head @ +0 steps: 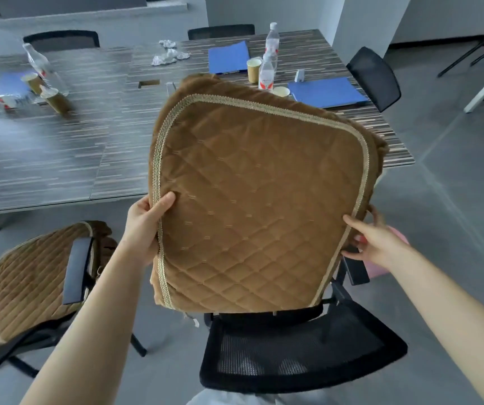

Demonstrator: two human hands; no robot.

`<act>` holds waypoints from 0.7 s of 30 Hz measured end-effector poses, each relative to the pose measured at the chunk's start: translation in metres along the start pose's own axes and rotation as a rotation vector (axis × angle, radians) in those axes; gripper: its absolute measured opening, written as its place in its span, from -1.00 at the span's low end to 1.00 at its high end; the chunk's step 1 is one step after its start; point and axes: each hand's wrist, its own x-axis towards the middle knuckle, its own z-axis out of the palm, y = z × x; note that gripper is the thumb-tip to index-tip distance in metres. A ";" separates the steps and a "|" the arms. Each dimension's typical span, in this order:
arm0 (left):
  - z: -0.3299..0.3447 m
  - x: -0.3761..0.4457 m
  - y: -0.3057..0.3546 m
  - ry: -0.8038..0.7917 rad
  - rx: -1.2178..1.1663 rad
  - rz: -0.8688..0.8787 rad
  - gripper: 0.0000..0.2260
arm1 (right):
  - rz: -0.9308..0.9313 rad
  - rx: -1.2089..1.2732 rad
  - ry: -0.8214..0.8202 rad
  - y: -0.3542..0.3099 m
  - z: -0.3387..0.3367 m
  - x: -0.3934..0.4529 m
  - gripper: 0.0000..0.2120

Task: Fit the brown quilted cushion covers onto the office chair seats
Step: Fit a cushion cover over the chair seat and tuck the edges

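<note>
Above the black mesh office chair [302, 355], the brown quilted cushion cover [258, 200] hangs upright, far of both grips. Left hand [144, 226] pinches its left edge; right hand [375, 241] grips the right edge. Seat lies directly beneath, hidden.

Striped bench [59, 147] carries two blue folders [327, 92], three water bottles [266, 73], paper cups [254, 70], crumpled tissues [169, 55]. Grey tiled floor [454, 176] below.
</note>
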 end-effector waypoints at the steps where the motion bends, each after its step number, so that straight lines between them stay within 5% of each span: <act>1: -0.003 0.001 -0.001 0.050 0.020 -0.011 -0.56 | 0.000 -0.013 -0.027 -0.001 -0.001 0.001 -0.37; 7: -0.006 0.019 -0.052 0.284 0.207 -0.054 -0.85 | -0.128 -0.107 -0.034 -0.014 -0.007 0.049 -0.63; 12: 0.016 0.031 -0.102 0.417 0.215 -0.087 -0.89 | -0.220 -0.210 0.038 -0.022 -0.013 0.092 -0.81; 21: 0.050 0.059 -0.149 0.496 0.042 -0.189 -0.78 | -0.300 -0.371 0.103 -0.010 -0.031 0.143 -0.54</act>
